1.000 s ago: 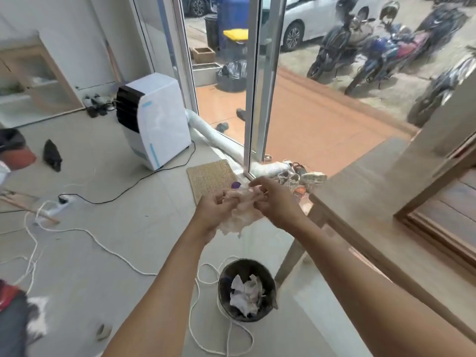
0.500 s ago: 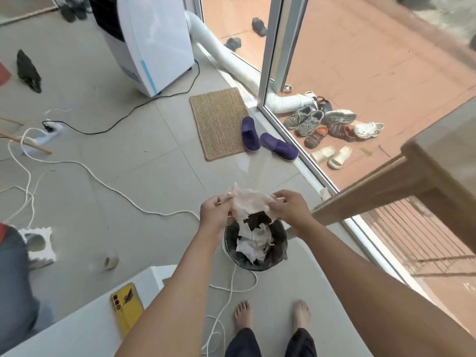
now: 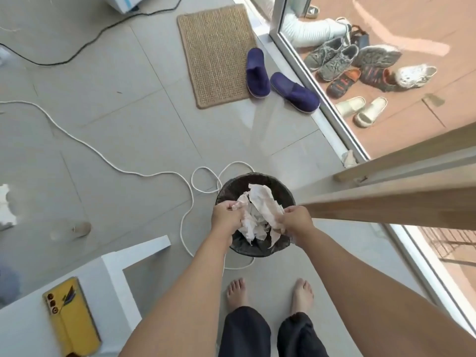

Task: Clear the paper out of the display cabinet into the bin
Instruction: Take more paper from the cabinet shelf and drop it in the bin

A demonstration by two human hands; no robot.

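Observation:
A round black bin (image 3: 233, 185) stands on the tiled floor just in front of my bare feet. Crumpled white paper (image 3: 260, 204) sits in its mouth. My left hand (image 3: 226, 217) grips the paper's left side over the bin's near rim. My right hand (image 3: 296, 220) grips the right side of the same wad. The paper is partly inside the bin, and older scraps lie beneath it. The display cabinet shows only as a pale wooden frame (image 3: 401, 202) jutting in from the right, level with my right hand.
A white rope (image 3: 108, 161) loops across the floor and around the bin. A white table (image 3: 113, 269) with a yellow pouch (image 3: 69, 320) is at lower left. Purple slippers (image 3: 278, 81) and a woven mat (image 3: 219, 52) lie ahead, by the glass door.
My view has tilted down from the doorway to the floor. Both hands have lowered the crumpled paper from chest height into the bin's mouth.

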